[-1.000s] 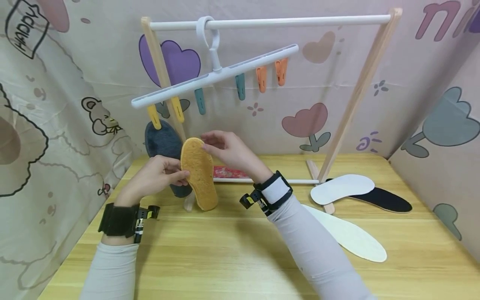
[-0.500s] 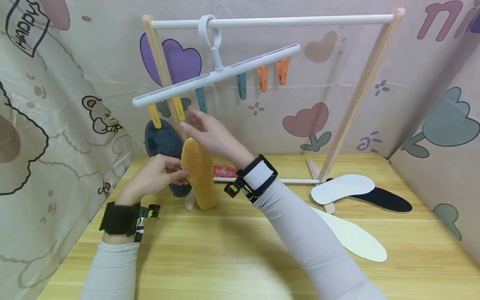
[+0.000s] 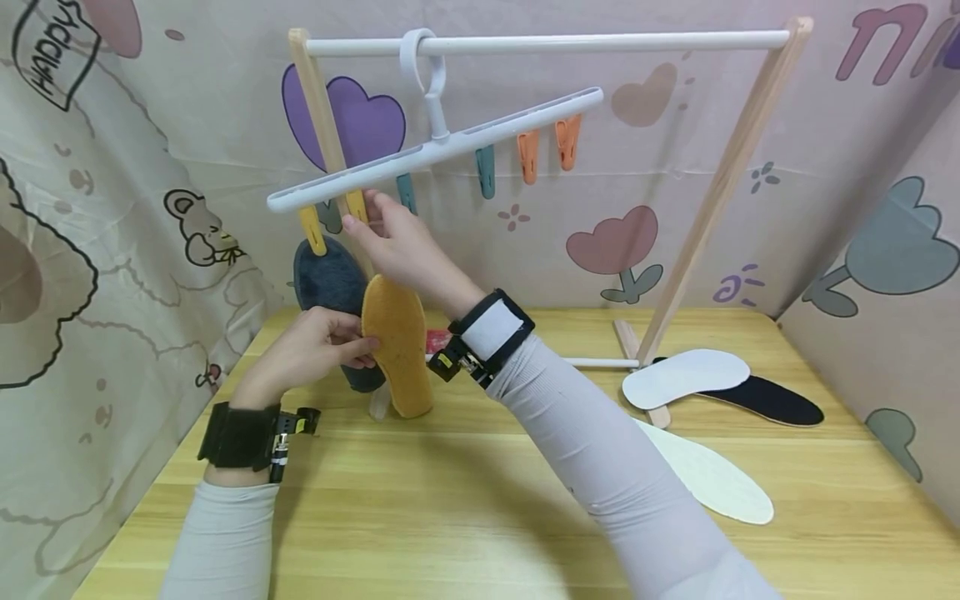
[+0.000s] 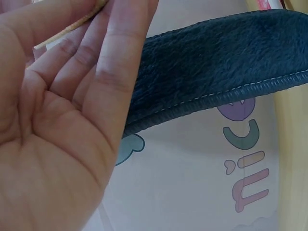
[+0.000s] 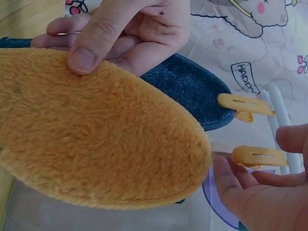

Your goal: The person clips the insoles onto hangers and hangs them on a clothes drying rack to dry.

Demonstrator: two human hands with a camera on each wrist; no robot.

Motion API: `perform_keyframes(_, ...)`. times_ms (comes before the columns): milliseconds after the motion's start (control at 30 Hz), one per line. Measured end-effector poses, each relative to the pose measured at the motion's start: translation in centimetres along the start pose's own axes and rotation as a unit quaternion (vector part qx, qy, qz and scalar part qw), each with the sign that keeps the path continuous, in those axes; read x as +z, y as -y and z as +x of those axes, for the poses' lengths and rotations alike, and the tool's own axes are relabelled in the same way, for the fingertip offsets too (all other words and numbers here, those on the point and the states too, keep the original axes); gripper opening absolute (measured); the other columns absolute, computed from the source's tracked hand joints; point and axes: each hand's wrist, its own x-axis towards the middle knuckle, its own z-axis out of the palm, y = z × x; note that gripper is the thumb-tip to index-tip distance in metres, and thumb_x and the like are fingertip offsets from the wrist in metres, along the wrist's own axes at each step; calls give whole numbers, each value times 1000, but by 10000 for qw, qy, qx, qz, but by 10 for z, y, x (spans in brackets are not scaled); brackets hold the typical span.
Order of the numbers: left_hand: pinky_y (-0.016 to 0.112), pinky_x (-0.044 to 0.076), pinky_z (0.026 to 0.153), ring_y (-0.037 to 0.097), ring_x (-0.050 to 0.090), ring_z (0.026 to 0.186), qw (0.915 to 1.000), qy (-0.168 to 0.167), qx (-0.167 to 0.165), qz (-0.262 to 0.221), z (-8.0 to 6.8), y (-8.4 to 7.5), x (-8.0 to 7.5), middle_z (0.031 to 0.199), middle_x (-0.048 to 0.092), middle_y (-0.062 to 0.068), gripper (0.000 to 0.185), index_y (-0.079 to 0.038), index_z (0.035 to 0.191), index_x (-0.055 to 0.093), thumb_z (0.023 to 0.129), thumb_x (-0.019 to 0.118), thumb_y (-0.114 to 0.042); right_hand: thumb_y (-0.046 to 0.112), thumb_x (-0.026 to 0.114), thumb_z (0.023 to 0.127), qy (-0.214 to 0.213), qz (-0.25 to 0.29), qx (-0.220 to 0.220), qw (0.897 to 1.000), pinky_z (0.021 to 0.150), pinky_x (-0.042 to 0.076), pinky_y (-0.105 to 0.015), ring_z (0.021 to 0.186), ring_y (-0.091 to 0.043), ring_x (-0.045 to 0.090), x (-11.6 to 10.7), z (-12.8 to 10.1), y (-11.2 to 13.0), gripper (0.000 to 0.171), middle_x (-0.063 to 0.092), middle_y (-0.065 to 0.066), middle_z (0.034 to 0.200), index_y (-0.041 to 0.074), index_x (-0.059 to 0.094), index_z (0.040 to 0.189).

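My left hand [image 3: 315, 350] pinches a fuzzy mustard-yellow insole [image 3: 397, 354] by its left edge, thumb in front, and keeps it upright. My right hand [image 3: 401, 246] is up at the second yellow clothespin [image 5: 260, 156] on a white clip hanger [image 3: 465, 143]. In the right wrist view its thumb and fingers stand apart to either side of that clothespin, close to it; the insole's rounded end lies just short of the clothespin. A dark blue fuzzy insole [image 4: 211, 67] hangs from the outer yellow clothespin [image 5: 245, 103], behind the left hand.
The tilted hanger hooks over the white top bar [image 3: 600, 42] of a wooden-sided rack [image 3: 727, 187]. Teal clothespins [image 3: 486, 171] and orange clothespins [image 3: 528, 157] hang farther right. On the table lie a white insole [image 3: 686, 377], a black insole [image 3: 765, 400] and a cream insole [image 3: 705, 471].
My right hand has left the top of the yellow insole and risen leftward to the second yellow clothespin. The left hand stays put, with the insole turned slightly.
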Motion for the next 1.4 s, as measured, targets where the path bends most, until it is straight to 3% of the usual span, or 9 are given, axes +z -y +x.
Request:
perform_keyframes(333, 42, 67, 80, 31, 82, 90, 10000, -72, 15, 14, -2, 0, -1, 97, 83, 9, 20, -3, 113, 80, 105, 72, -19, 37, 48, 116, -444, 305, -109, 9985, 110, 54, -33, 131, -19, 65, 1, 4, 3, 47, 69, -8, 137, 9, 53, 154)
perform_keyframes(667, 43, 67, 81, 31, 82, 91, 9999, -112, 54, 12, -3, -3, -1, 98, 83, 10, 19, -4, 114, 80, 105, 72, -19, 28, 51, 116, -488, 577, -453, 9961, 107, 55, -30, 128, -21, 67, -3, 3, -2, 36, 71, -11, 135, 4, 62, 141)
perform_keyframes(900, 43, 67, 81, 31, 81, 92, 9999, -138, -11, -32, -2, -3, -1, 97, 83, 9, 19, -4, 114, 80, 105, 71, -19, 26, 54, 114, -503, 889, -425, 9939, 103, 55, -29, 126, -19, 69, -5, 3, -6, 30, 74, -11, 130, 5, 65, 132)
perform_keyframes(1133, 38, 67, 81, 29, 81, 93, 9997, -204, -41, -84, -3, -6, -2, 98, 83, 8, 19, -6, 112, 80, 105, 72, -21, 24, 56, 114, -564, 997, -488, 9922, 104, 56, -27, 127, -20, 71, -6, 3, -7, 28, 77, -13, 129, 3, 66, 129)
perform_keyframes(1400, 41, 67, 83, 31, 82, 93, 9992, -400, 22, -19, -4, -6, -3, 96, 83, 8, 18, -6, 106, 79, 106, 71, -22, 24, 57, 113, -622, 982, -574, 9916, 95, 55, -27, 121, -19, 72, -6, 3, -10, 27, 79, -13, 124, 3, 68, 126)
